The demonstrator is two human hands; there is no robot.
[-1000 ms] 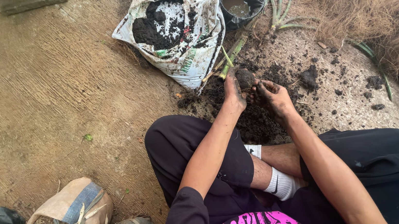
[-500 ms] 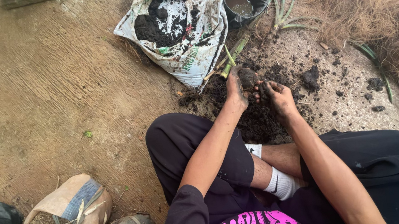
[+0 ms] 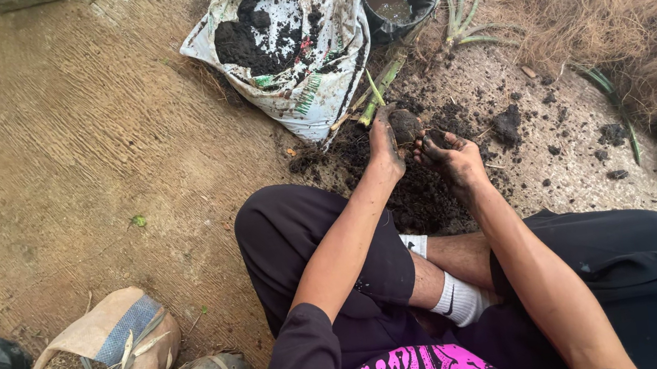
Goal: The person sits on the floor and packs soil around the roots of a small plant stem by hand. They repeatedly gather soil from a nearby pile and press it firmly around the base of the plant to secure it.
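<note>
Cupping a dark soil clump, the left hand curls half-closed around it, just above the loose soil pile. Beside it, the right hand pinches soil loosely. Pressing evenly from both sides should keep the clump whole.
</note>
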